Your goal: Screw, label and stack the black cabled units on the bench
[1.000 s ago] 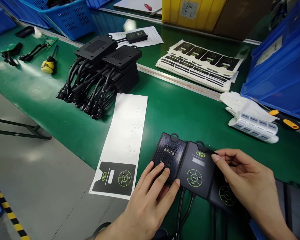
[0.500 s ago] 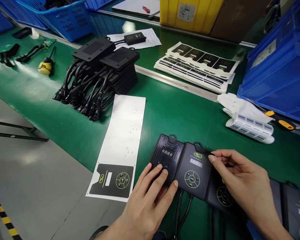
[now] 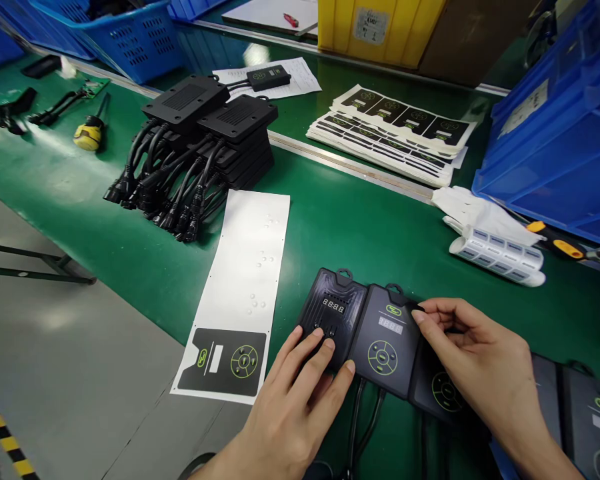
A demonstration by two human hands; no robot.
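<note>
A row of black controllers lies on the green bench. The leftmost controller (image 3: pixel 331 293) has a bare, ridged face with a four-digit display and buttons. Beside it is a controller (image 3: pixel 365 373) faced with a dark label sticker (image 3: pixel 391 343) with a green button ring. My left hand (image 3: pixel 295 407) is open, fingers spread across the bare controller, with one fingertip at the labelled one's edge. At the sticker's upper right corner, my right hand (image 3: pixel 473 357) is closed, thumb and forefinger pinching a dark corner. It partly covers a third controller (image 3: pixel 443 393).
A backing sheet (image 3: pixel 250 260) with one sticker left lies to the left. Behind it are stacked controllers (image 3: pixel 235 120) with cables. Further items are sticker sheets (image 3: pixel 405 120), a label roll (image 3: pixel 497 257), a screwdriver (image 3: pixel 89 132), a yellow bin (image 3: pixel 375 27) and a blue bin (image 3: pixel 555 133).
Both hands keep nearly the same positions on the controllers. The whole view has shifted very slightly to the left.
</note>
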